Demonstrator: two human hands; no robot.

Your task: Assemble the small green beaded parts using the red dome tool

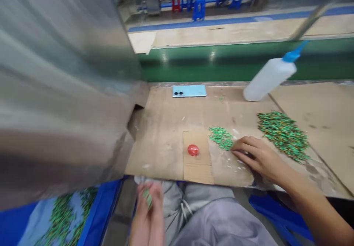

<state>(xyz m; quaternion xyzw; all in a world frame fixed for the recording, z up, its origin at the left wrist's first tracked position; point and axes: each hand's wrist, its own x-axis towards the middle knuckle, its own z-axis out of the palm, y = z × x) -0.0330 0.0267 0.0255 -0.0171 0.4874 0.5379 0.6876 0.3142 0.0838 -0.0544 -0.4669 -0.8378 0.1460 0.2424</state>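
My left hand (150, 198) is low, over my lap in front of the table edge. It is smeared by motion, its fingers curled around several small green pieces (148, 198). My right hand (254, 153) rests on the cardboard-covered table, its fingertips pinched together at the right edge of a small pile of green pieces (221, 138). Whatever lies between those fingertips is hidden. Left of that pile, a red round object (193, 150) sits on a small cardboard piece (197, 172). Beyond my right hand spreads a larger heap of green and brownish pieces (284, 135).
A white squeeze bottle (268, 79) with a blue nozzle stands at the back right. A light blue phone (189, 90) lies near the back edge. A large metal panel (83, 72) bounds the left side. Below it, a blue container (102, 209) holds more green pieces.
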